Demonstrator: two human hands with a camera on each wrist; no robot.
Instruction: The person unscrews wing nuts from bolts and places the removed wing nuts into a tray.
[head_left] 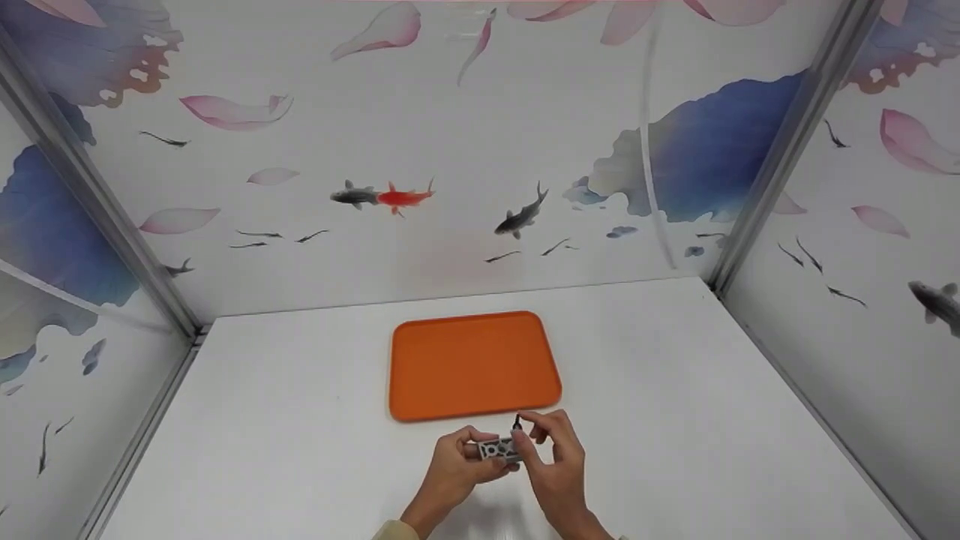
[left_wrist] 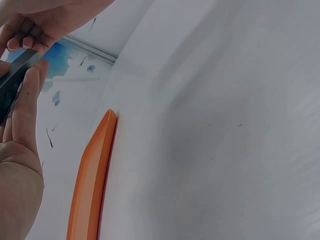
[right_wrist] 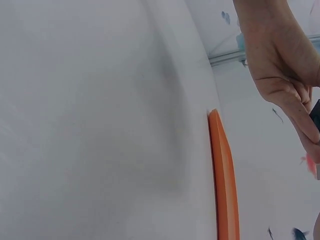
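In the head view my left hand (head_left: 454, 466) grips a small grey block (head_left: 493, 450) with round openings in its face, just above the table. My right hand (head_left: 555, 461) is at the block's right end. Its thumb and index finger pinch a thin black part (head_left: 517, 422) that stands up from there. Seen from the left wrist, the dark block (left_wrist: 17, 75) lies between the left fingers (left_wrist: 27, 107), with the right hand (left_wrist: 62, 22) beyond. The right wrist view shows the left hand (right_wrist: 282, 65), while the block is mostly cut off at the edge.
An orange tray (head_left: 474, 365) lies flat on the white table (head_left: 300, 442), just beyond the hands. Printed panels (head_left: 450, 135) with fish and petals stand behind and at both sides, joined by metal posts (head_left: 795, 142).
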